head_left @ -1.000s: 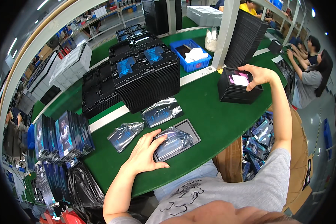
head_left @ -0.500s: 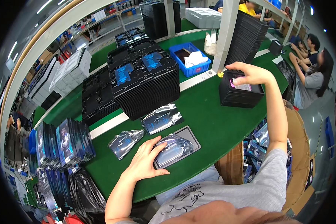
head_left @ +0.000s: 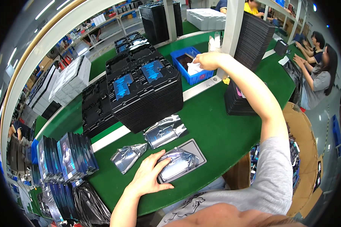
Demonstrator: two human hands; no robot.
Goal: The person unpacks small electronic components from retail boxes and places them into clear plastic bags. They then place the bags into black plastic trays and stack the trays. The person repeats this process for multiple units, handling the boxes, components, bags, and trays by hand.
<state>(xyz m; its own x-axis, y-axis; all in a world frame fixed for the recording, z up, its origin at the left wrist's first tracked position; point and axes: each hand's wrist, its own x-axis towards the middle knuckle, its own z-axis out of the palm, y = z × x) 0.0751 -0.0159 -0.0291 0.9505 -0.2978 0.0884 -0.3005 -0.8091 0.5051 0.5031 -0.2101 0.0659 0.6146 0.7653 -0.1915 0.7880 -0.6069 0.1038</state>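
A grey shallow tray (head_left: 202, 154) lies on the green table in front of me with a clear plastic-wrapped flat item (head_left: 181, 163) in it. My left hand (head_left: 149, 174) rests at the tray's left side, fingers spread, fingertips on the wrapping. Farther off, my right hand (head_left: 209, 60) is over the blue bin (head_left: 199, 78), its fingers closed on a crumpled white cloth (head_left: 193, 68). Two more items in shiny wrapping, one silvery packet (head_left: 128, 157) and another packet (head_left: 163, 131), lie beyond my left hand.
A tall stack of black plastic trays (head_left: 147, 100) stands behind the packets. A smaller black tray stack (head_left: 236, 100) sits under my right forearm. Printed boxes (head_left: 70, 155) are stacked at left. A large carton (head_left: 301, 140) stands at right. Co-workers sit at the far right.
My right hand has moved left and away from the small black tray stack to the blue bin and closed on the white cloth. My left hand stays on the wrapped item.
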